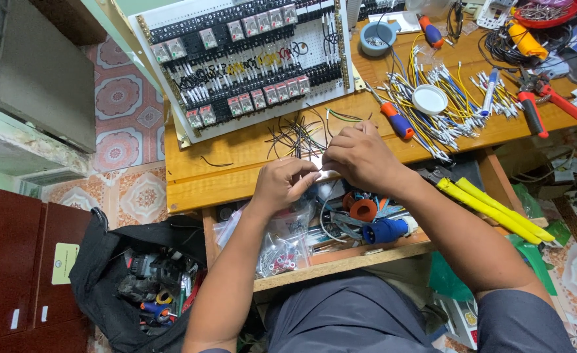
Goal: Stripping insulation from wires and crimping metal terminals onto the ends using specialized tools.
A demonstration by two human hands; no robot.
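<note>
My left hand (283, 183) and my right hand (360, 157) meet at the front edge of the wooden workbench (249, 163). Both pinch a small pale piece, seemingly a thin wire end or label, between their fingertips; it is too small to tell which. Just beyond the hands lies a heap of short black wires (295, 134). Behind that leans a white panel (249, 62) with rows of relays and terminal blocks.
Several yellow, white and blue wires (432, 98), a white lid (429, 99), screwdrivers (393, 117) and red-handled pliers (540, 104) lie to the right. An open drawer (341, 225) under the bench holds connectors and bags. A black tool bag (138, 274) sits on the floor at left.
</note>
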